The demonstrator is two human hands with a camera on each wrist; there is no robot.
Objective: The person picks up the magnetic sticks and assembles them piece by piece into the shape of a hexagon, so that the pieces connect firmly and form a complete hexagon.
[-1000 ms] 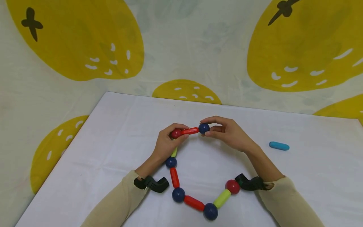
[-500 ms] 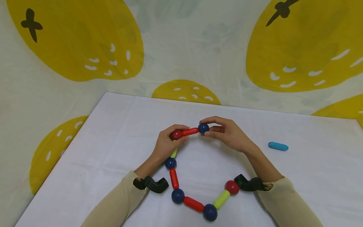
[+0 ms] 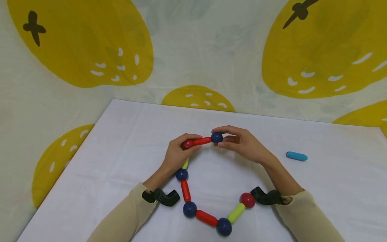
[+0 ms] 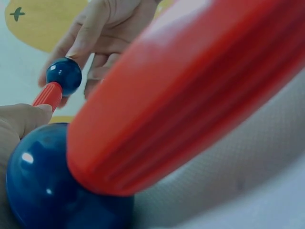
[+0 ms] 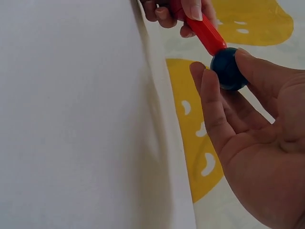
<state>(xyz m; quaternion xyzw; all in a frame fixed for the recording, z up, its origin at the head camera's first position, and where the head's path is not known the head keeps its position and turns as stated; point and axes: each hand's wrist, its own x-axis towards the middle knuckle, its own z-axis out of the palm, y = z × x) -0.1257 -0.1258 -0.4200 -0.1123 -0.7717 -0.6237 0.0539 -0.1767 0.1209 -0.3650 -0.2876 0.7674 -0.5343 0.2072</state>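
Note:
In the head view my left hand point(image 3: 177, 153) grips a red ball point(image 3: 188, 144) and the near end of a red rod point(image 3: 202, 140). At the rod's other end sits a blue ball point(image 3: 216, 137), pinched between the thumb and fingers of my right hand point(image 3: 246, 144). Below my left hand a yellow-green rod point(image 3: 185, 163), partly hidden, leads to another blue ball point(image 3: 182, 174). From there the chain runs on through red rods point(image 3: 206, 217) and blue balls point(image 3: 224, 227) to a yellow-green rod point(image 3: 236, 212) and a red ball point(image 3: 247, 200).
A light blue rod point(image 3: 296, 156) lies on the white table point(image 3: 136, 127) to the right of my right hand. Behind the table hangs a cloth point(image 3: 205, 50) with yellow fruit shapes. Each wrist carries a black strap piece; the right one is close to the chain's red end ball.

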